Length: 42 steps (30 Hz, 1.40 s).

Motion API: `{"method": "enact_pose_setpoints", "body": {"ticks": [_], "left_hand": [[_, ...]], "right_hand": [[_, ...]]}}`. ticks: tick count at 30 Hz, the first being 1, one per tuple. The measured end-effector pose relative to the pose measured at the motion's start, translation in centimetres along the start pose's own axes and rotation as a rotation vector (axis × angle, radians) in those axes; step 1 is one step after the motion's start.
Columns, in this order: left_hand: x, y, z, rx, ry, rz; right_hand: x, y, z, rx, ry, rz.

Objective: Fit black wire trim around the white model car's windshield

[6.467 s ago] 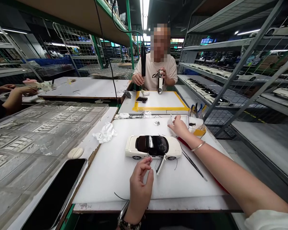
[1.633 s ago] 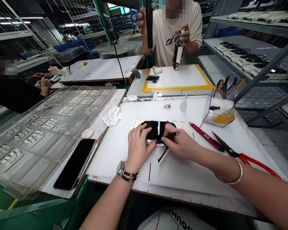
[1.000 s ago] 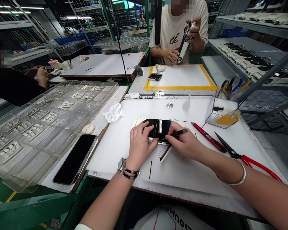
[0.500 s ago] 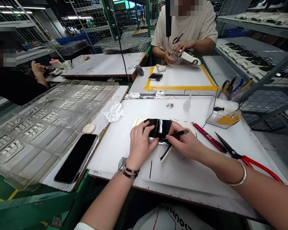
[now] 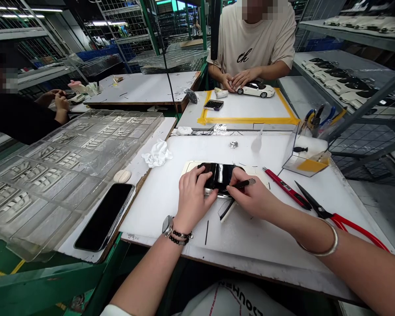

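A glossy black model car body [image 5: 220,173] lies on a cream-white pad [image 5: 189,166] on the white worktop. My left hand [image 5: 194,193] grips its left end, fingers over the top and thumb along the near edge. Pinched in my right hand [image 5: 250,195] is a slim black tool, apparently tweezers [image 5: 245,183], its tip hidden at the right part of the black body. A thin black-and-white strip [image 5: 227,210] sticks out below my right fingers. To the right lie a red utility knife [image 5: 285,188] and red-handled scissors [image 5: 322,213].
Clear compartment trays [image 5: 62,166] with pale parts and a phone [image 5: 104,217] are at left. Crumpled tissue [image 5: 157,153] sits behind my left hand. A clear tool holder [image 5: 306,153] stands back right. Across the table a co-worker holds a white model car [image 5: 256,89].
My right hand has shifted very slightly with its tool; my left hand keeps its place. The co-worker opposite has lowered the white model car onto the table.
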State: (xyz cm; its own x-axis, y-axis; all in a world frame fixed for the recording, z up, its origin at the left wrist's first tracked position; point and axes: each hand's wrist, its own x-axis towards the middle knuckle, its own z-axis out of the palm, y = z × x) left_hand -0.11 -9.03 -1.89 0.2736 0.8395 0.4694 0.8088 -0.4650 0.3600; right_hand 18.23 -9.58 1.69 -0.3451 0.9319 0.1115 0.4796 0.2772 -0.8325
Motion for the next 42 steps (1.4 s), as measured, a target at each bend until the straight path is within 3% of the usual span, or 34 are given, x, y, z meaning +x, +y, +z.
{"method": "enact_pose_setpoints", "body": {"ticks": [6, 13, 31, 38, 42], "left_hand": [[0.02, -0.04, -0.02, 0.005, 0.005, 0.007], [0.02, -0.11, -0.04, 0.001, 0.005, 0.011], [0.01, 0.03, 0.0, 0.0, 0.004, 0.006], [-0.02, -0.07, 0.04, -0.01, 0.004, 0.009], [-0.02, -0.07, 0.05, -0.008, 0.01, 0.014]], "right_hand": [[0.32, -0.08, 0.28, -0.005, -0.018, -0.004], [0.17, 0.36, -0.19, 0.113, 0.078, 0.045], [0.44, 0.25, 0.19, -0.011, -0.027, -0.006], [0.21, 0.41, -0.14, 0.09, 0.107, 0.008], [0.09, 0.65, -0.19, 0.038, 0.083, -0.049]]}}
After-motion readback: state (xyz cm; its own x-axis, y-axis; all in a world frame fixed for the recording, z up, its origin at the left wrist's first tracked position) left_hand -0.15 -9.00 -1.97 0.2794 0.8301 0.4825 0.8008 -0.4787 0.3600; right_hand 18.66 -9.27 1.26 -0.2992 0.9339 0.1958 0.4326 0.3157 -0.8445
